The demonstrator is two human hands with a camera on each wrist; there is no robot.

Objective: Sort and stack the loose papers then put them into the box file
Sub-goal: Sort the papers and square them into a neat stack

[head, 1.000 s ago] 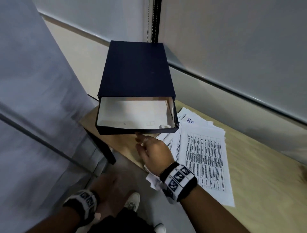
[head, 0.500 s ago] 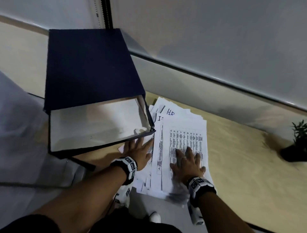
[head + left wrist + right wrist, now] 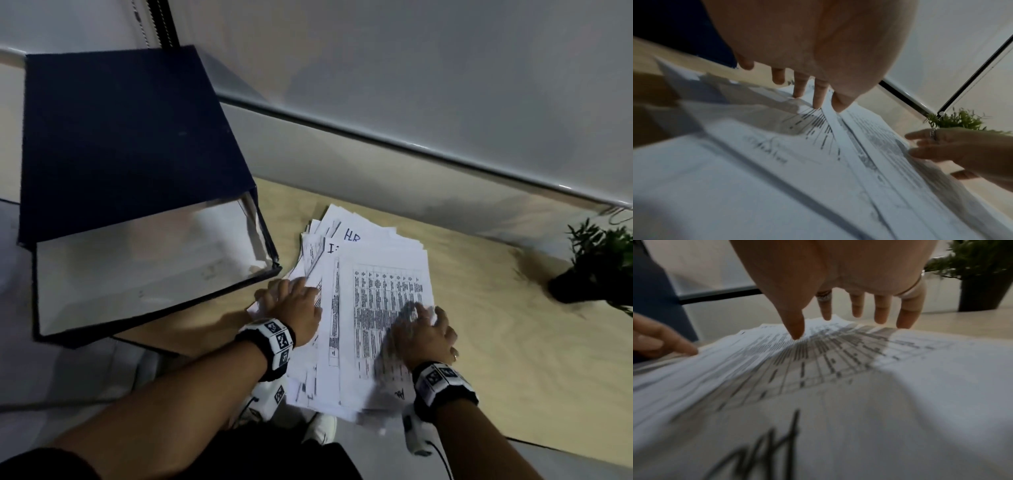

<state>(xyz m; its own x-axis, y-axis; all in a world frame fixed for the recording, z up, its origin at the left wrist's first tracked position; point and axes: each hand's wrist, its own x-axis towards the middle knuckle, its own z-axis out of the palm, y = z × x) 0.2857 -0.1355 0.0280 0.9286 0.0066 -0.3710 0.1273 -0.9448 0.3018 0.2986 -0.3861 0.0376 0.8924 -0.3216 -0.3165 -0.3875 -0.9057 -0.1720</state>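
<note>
Here your left hand lies flat, fingers straight, on the left edge of the loose papers, and your right hand is spread flat on the printed top sheet at the pile's near right; neither holds a sheet. The fanned pile runs with its long axis from near to far, its near end overhanging the table edge. The box file stands just left of the pile with its open mouth toward you, so your left hand is the nearer one. A potted plant sits well apart at the far right, below the grey wall panels.
</note>
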